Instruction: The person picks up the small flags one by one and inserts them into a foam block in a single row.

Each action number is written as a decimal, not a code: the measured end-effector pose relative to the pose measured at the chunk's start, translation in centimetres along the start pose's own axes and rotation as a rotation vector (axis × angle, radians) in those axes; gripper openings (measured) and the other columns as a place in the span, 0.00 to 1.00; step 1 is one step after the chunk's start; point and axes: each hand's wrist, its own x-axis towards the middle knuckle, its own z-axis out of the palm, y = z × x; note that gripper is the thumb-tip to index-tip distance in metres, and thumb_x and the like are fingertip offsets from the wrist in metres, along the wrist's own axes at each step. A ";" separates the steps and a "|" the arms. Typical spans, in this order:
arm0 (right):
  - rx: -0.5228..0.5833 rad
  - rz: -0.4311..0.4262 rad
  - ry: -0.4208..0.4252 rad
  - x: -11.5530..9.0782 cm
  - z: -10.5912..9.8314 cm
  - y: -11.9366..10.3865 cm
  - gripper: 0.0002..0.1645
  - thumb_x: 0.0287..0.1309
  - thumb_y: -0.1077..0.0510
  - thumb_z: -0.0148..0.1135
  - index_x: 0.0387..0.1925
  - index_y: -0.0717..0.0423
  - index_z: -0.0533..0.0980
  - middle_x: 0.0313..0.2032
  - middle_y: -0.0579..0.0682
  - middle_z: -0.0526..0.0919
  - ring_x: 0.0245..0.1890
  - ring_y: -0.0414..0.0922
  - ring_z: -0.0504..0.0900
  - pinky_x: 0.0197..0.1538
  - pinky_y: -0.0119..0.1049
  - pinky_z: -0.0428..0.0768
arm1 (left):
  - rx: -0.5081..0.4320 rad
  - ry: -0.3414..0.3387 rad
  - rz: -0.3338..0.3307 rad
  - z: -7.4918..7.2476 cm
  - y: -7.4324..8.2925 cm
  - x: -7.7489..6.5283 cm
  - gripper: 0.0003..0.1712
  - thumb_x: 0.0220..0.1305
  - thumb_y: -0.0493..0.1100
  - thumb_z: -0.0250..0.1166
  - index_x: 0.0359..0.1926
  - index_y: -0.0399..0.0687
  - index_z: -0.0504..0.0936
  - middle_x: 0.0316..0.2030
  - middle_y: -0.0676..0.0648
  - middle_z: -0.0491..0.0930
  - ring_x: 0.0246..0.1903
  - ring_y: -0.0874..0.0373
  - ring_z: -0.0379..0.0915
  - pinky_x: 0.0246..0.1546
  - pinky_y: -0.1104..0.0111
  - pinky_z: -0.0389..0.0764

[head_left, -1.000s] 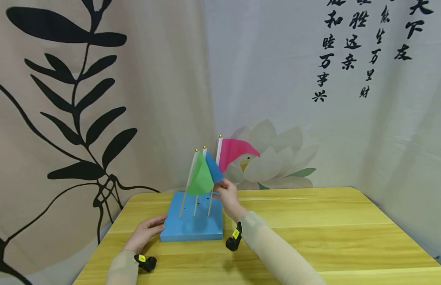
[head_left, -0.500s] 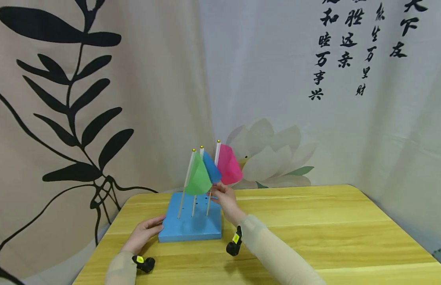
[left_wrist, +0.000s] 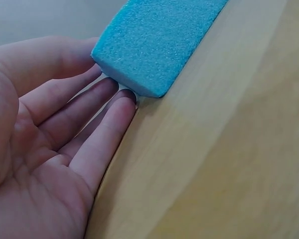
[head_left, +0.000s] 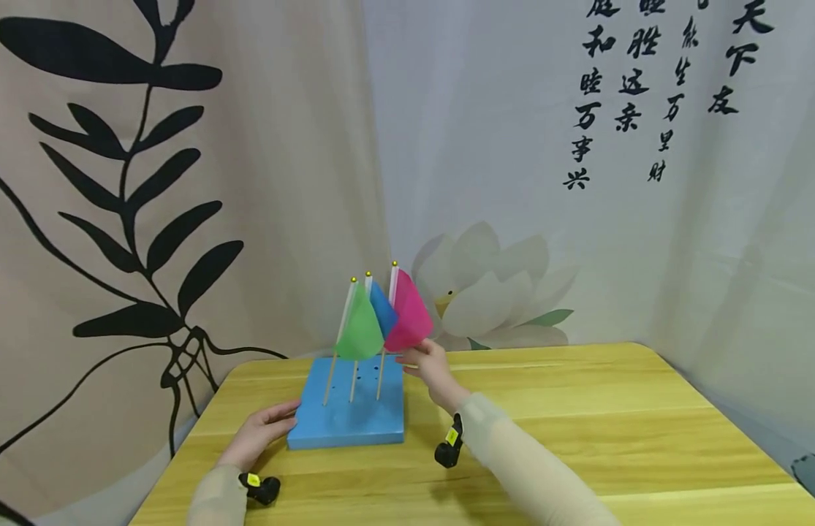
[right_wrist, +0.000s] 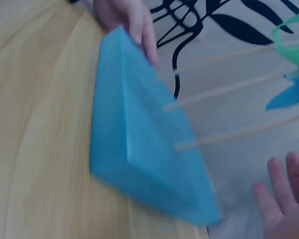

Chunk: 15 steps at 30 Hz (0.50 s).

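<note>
A blue foam block [head_left: 346, 429] lies on the table with three small flags standing in it on thin wooden sticks. The green flag [head_left: 359, 329] is leftmost, the blue flag [head_left: 384, 310] is partly covered in the middle, and the pink flag [head_left: 410, 315] hangs at the right. My left hand [head_left: 257, 435] rests its straight fingers against the block's left side; in the left wrist view its fingertips meet the foam corner [left_wrist: 159, 50]. Just right of the pink flag's stick, my right hand [head_left: 436, 374] has loosely extended fingers, seen apart from the sticks in the right wrist view.
The wooden table [head_left: 545, 416] extends to the right of the block. Several small holes show in the block's top behind the sticks. A printed curtain [head_left: 302, 183] hangs behind the table. Each wrist wears a small black camera [head_left: 448, 453].
The right hand has let go of the pink flag's stick and drawn off to the right. The pink flag swung down from flying sideways. The left hand stays at the block.
</note>
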 end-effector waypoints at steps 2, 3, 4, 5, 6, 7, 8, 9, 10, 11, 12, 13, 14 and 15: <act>-0.026 0.015 0.013 0.1 -1.0 -0.1 0.18 0.67 0.61 0.56 0.55 0.65 0.75 0.47 0.58 0.83 0.47 0.56 0.83 0.54 0.52 0.79 | 0.006 0.003 -0.003 -0.1 0.0 0.0 0.32 0.67 0.46 0.63 0.68 0.37 0.69 0.66 0.35 0.65 0.65 0.40 0.61 0.61 0.53 0.71; -0.040 0.014 0.012 0.2 -1.6 -0.1 0.18 0.68 0.60 0.56 0.54 0.66 0.74 0.47 0.59 0.83 0.47 0.56 0.83 0.53 0.51 0.80 | 0.010 0.003 -0.006 -0.2 0.0 0.0 0.32 0.68 0.47 0.63 0.68 0.37 0.68 0.66 0.35 0.65 0.65 0.41 0.62 0.61 0.53 0.71; -0.057 0.016 0.014 0.2 -2.2 -0.2 0.17 0.68 0.60 0.55 0.54 0.66 0.75 0.46 0.60 0.83 0.47 0.56 0.83 0.52 0.50 0.81 | 0.007 0.012 -0.015 -0.2 0.0 0.0 0.32 0.67 0.47 0.63 0.67 0.38 0.69 0.66 0.35 0.66 0.64 0.42 0.63 0.61 0.53 0.71; -0.075 0.015 0.015 0.3 -2.8 -0.3 0.17 0.68 0.60 0.55 0.53 0.66 0.75 0.46 0.60 0.83 0.47 0.56 0.83 0.52 0.50 0.81 | 0.014 0.011 -0.017 -0.3 0.0 0.1 0.32 0.67 0.48 0.63 0.67 0.37 0.69 0.66 0.35 0.66 0.64 0.43 0.64 0.60 0.54 0.71; -0.089 0.012 0.012 0.3 -3.6 -0.4 0.16 0.69 0.60 0.55 0.53 0.66 0.75 0.46 0.60 0.82 0.47 0.57 0.82 0.52 0.50 0.81 | 0.007 0.011 -0.025 -0.4 0.0 0.1 0.32 0.67 0.48 0.63 0.67 0.38 0.69 0.66 0.36 0.66 0.63 0.44 0.65 0.60 0.55 0.72; -0.108 0.004 0.012 0.2 -4.3 -0.5 0.16 0.69 0.60 0.55 0.52 0.66 0.75 0.47 0.60 0.82 0.48 0.57 0.82 0.52 0.51 0.81 | 0.005 0.007 -0.027 -0.4 0.0 0.2 0.32 0.67 0.48 0.63 0.68 0.37 0.69 0.66 0.36 0.66 0.62 0.45 0.66 0.59 0.56 0.73; -0.122 0.001 0.017 0.2 -5.1 -0.6 0.15 0.69 0.60 0.55 0.52 0.66 0.75 0.46 0.60 0.82 0.48 0.58 0.82 0.52 0.53 0.80 | 0.003 0.002 -0.027 -0.5 0.1 0.3 0.33 0.67 0.48 0.63 0.68 0.37 0.68 0.66 0.36 0.66 0.61 0.46 0.67 0.59 0.56 0.74; -0.139 -0.004 0.018 0.2 -6.0 -0.7 0.15 0.69 0.61 0.55 0.52 0.66 0.75 0.47 0.60 0.82 0.48 0.59 0.81 0.53 0.54 0.79 | 0.001 -0.008 -0.027 -0.6 0.3 0.4 0.33 0.68 0.48 0.63 0.68 0.37 0.68 0.66 0.36 0.66 0.61 0.47 0.68 0.58 0.58 0.74; -0.160 -0.004 0.025 0.1 -6.8 -0.9 0.15 0.68 0.61 0.55 0.52 0.66 0.76 0.47 0.59 0.82 0.48 0.59 0.81 0.53 0.55 0.79 | 0.002 -0.014 -0.020 -0.7 0.4 0.5 0.33 0.68 0.48 0.63 0.68 0.36 0.67 0.66 0.36 0.65 0.60 0.47 0.69 0.57 0.58 0.75; -0.187 -0.008 0.031 0.1 -7.7 -0.9 0.15 0.68 0.61 0.56 0.52 0.66 0.76 0.46 0.59 0.82 0.47 0.59 0.81 0.53 0.56 0.78 | 0.010 -0.028 -0.008 -0.9 0.7 0.6 0.33 0.69 0.47 0.62 0.68 0.34 0.66 0.67 0.35 0.64 0.60 0.46 0.69 0.57 0.58 0.75; -0.219 -0.013 0.033 0.0 -8.6 -1.0 0.16 0.68 0.60 0.56 0.52 0.66 0.76 0.46 0.58 0.82 0.47 0.58 0.81 0.53 0.56 0.78 | 0.016 -0.029 0.003 -1.0 0.9 0.6 0.33 0.69 0.46 0.61 0.68 0.34 0.66 0.67 0.34 0.64 0.60 0.45 0.69 0.57 0.57 0.75; -0.254 -0.017 0.035 0.0 -9.5 -1.1 0.16 0.68 0.60 0.57 0.53 0.66 0.75 0.46 0.57 0.82 0.46 0.57 0.82 0.53 0.55 0.79 | 0.035 -0.037 0.020 -1.2 1.2 0.7 0.33 0.70 0.46 0.61 0.68 0.33 0.65 0.67 0.33 0.64 0.60 0.44 0.69 0.57 0.56 0.75; -0.286 -0.016 0.039 0.0 -10.4 -1.2 0.17 0.68 0.59 0.58 0.53 0.65 0.76 0.46 0.56 0.82 0.45 0.55 0.82 0.52 0.55 0.79 | 0.060 -0.039 0.034 -1.4 1.6 0.7 0.32 0.70 0.45 0.60 0.68 0.33 0.65 0.66 0.33 0.64 0.60 0.42 0.68 0.57 0.55 0.75; -0.324 -0.022 0.042 -0.1 -11.3 -1.2 0.18 0.68 0.58 0.58 0.53 0.64 0.76 0.45 0.56 0.82 0.45 0.54 0.82 0.51 0.53 0.80 | 0.101 -0.038 0.052 -1.6 1.9 0.7 0.31 0.70 0.45 0.59 0.68 0.32 0.65 0.66 0.33 0.64 0.61 0.41 0.67 0.58 0.53 0.74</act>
